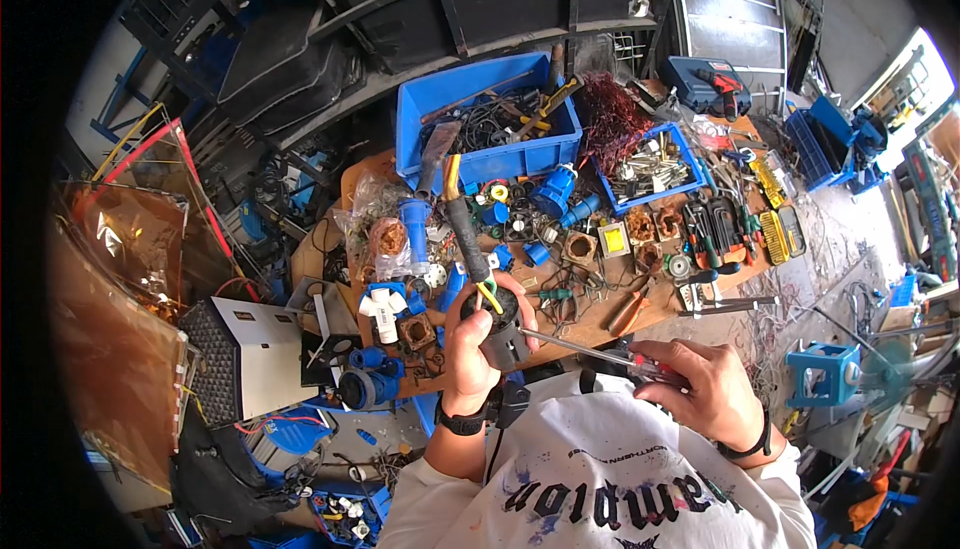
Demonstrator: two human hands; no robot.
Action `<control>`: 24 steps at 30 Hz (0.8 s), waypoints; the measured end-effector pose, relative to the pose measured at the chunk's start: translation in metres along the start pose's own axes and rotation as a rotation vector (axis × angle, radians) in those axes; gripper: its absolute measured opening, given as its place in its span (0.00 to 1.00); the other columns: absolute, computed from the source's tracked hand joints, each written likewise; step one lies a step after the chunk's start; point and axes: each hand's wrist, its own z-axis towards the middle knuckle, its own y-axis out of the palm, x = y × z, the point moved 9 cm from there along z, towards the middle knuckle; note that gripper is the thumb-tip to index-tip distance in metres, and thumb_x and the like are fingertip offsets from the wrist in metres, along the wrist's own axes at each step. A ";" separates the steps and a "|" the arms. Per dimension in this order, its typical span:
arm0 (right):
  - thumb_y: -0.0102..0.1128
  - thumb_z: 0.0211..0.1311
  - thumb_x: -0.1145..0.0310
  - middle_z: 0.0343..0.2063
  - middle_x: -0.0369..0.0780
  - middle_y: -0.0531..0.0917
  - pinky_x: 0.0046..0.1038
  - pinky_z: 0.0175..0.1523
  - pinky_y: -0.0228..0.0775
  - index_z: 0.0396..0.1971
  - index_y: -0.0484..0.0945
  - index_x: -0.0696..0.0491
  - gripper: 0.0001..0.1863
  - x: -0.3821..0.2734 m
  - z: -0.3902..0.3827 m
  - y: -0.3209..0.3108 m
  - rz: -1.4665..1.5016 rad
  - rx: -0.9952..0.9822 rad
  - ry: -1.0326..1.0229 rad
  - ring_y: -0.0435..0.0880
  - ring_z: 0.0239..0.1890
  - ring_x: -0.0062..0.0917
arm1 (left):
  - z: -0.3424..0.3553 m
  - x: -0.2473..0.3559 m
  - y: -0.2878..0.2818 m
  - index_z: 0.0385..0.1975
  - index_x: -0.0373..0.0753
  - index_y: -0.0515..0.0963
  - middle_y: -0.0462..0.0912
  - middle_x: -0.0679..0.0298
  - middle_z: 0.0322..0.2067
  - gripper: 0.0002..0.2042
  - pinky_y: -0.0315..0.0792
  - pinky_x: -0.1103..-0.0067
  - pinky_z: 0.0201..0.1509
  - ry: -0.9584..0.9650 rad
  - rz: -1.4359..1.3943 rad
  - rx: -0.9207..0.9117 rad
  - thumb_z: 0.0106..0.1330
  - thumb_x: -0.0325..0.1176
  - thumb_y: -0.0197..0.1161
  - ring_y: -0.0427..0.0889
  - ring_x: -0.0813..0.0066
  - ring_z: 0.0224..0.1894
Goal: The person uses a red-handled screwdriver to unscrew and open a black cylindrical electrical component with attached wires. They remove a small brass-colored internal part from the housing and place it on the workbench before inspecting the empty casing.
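Observation:
My left hand (467, 354) is closed round a black cylindrical connector body (506, 347), its thumb on the near side and its fingers on the far side. Yellow and green wires (490, 297) run into the top of the connector from a thick black-wrapped cable (466, 237) that rises away from me. My right hand (708, 384) grips the red handle of a long screwdriver (578, 347). The shaft points left, and its tip meets the connector's right side; the exact contact spot is too small to make out.
Beyond my hands, a wooden table (590, 327) carries a large blue crate (500, 162) of cables and tools, and a blue tray (660, 195) of metal fittings. Orange-handled pliers (628, 311) lie right of the connector. White pipe-like fittings (384, 317) and blue connector parts (370, 386) crowd the left.

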 end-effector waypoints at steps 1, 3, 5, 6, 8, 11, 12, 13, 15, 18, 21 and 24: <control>0.64 0.51 0.72 0.26 0.41 0.79 0.31 0.27 0.72 0.44 0.77 0.55 0.17 -0.001 -0.001 -0.001 -0.026 0.011 -0.029 0.81 0.25 0.32 | 0.000 0.000 0.000 0.41 0.29 0.68 0.76 0.53 0.22 0.23 0.72 0.77 0.26 0.001 -0.003 -0.001 0.58 0.46 0.53 0.76 0.69 0.21; 0.65 0.51 0.71 0.27 0.41 0.79 0.31 0.28 0.72 0.44 0.77 0.54 0.18 -0.003 -0.001 -0.004 -0.067 0.028 -0.071 0.80 0.27 0.32 | -0.001 -0.001 -0.001 0.41 0.29 0.68 0.76 0.53 0.22 0.23 0.73 0.77 0.26 0.004 -0.017 -0.002 0.58 0.47 0.53 0.76 0.69 0.21; 0.65 0.50 0.71 0.28 0.41 0.78 0.30 0.29 0.72 0.44 0.77 0.54 0.18 -0.008 0.000 -0.008 -0.106 0.068 -0.128 0.79 0.28 0.31 | -0.002 -0.002 -0.003 0.41 0.29 0.68 0.76 0.53 0.22 0.23 0.73 0.77 0.26 0.009 -0.037 -0.002 0.58 0.47 0.53 0.76 0.69 0.21; 0.66 0.49 0.72 0.29 0.40 0.77 0.30 0.29 0.72 0.43 0.77 0.54 0.18 -0.011 0.000 -0.010 -0.124 0.100 -0.163 0.79 0.29 0.31 | -0.002 -0.002 -0.003 0.41 0.30 0.68 0.76 0.53 0.23 0.23 0.73 0.77 0.26 0.008 -0.043 -0.001 0.58 0.47 0.53 0.76 0.69 0.21; 0.67 0.48 0.73 0.31 0.40 0.76 0.29 0.30 0.72 0.43 0.77 0.53 0.19 -0.015 -0.001 -0.014 -0.130 0.145 -0.195 0.78 0.30 0.31 | -0.003 -0.002 -0.005 0.41 0.30 0.68 0.76 0.53 0.23 0.23 0.73 0.78 0.26 0.006 -0.055 0.001 0.58 0.47 0.53 0.76 0.69 0.21; 0.69 0.45 0.75 0.33 0.40 0.75 0.29 0.30 0.73 0.41 0.78 0.53 0.19 -0.012 -0.003 -0.017 -0.082 0.174 -0.156 0.77 0.31 0.31 | -0.004 -0.002 -0.005 0.41 0.30 0.68 0.76 0.53 0.23 0.23 0.73 0.77 0.26 0.009 -0.052 0.004 0.58 0.47 0.53 0.76 0.69 0.21; 0.69 0.44 0.75 0.33 0.40 0.74 0.29 0.31 0.73 0.41 0.78 0.53 0.19 -0.010 -0.003 -0.016 -0.059 0.174 -0.121 0.77 0.32 0.31 | -0.004 -0.002 -0.004 0.40 0.30 0.68 0.76 0.53 0.22 0.23 0.73 0.77 0.26 0.015 -0.042 -0.001 0.58 0.47 0.53 0.76 0.69 0.21; 0.70 0.44 0.75 0.33 0.40 0.74 0.29 0.31 0.74 0.40 0.78 0.53 0.19 -0.007 -0.004 -0.015 -0.036 0.174 -0.087 0.78 0.32 0.32 | -0.005 -0.001 -0.003 0.40 0.30 0.68 0.76 0.53 0.22 0.23 0.73 0.77 0.26 0.021 -0.032 -0.007 0.58 0.47 0.53 0.76 0.69 0.21; 0.69 0.47 0.73 0.32 0.41 0.76 0.28 0.32 0.75 0.40 0.77 0.54 0.17 0.001 -0.004 -0.014 0.032 0.189 -0.028 0.80 0.31 0.33 | -0.006 0.000 -0.002 0.40 0.30 0.68 0.76 0.53 0.22 0.23 0.73 0.77 0.26 0.027 -0.021 -0.004 0.58 0.47 0.53 0.76 0.69 0.21; 0.67 0.52 0.69 0.28 0.44 0.80 0.29 0.32 0.76 0.40 0.76 0.55 0.16 0.012 -0.006 -0.001 0.075 0.060 0.117 0.83 0.29 0.35 | -0.006 0.000 -0.001 0.40 0.30 0.69 0.76 0.53 0.22 0.23 0.72 0.78 0.26 0.024 -0.030 0.008 0.58 0.47 0.52 0.76 0.69 0.21; 0.63 0.56 0.66 0.24 0.45 0.82 0.30 0.32 0.75 0.41 0.75 0.56 0.15 0.012 -0.006 0.006 0.069 -0.017 0.108 0.84 0.27 0.37 | -0.007 0.000 -0.004 0.40 0.30 0.69 0.76 0.53 0.22 0.22 0.72 0.78 0.26 0.022 -0.046 0.001 0.58 0.46 0.52 0.76 0.69 0.21; 0.61 0.58 0.67 0.24 0.45 0.82 0.32 0.32 0.75 0.41 0.74 0.57 0.13 0.010 -0.005 0.003 0.047 0.032 0.055 0.83 0.27 0.37 | -0.009 -0.001 -0.007 0.40 0.29 0.69 0.76 0.52 0.22 0.22 0.71 0.78 0.26 0.026 -0.052 0.009 0.58 0.46 0.52 0.76 0.68 0.21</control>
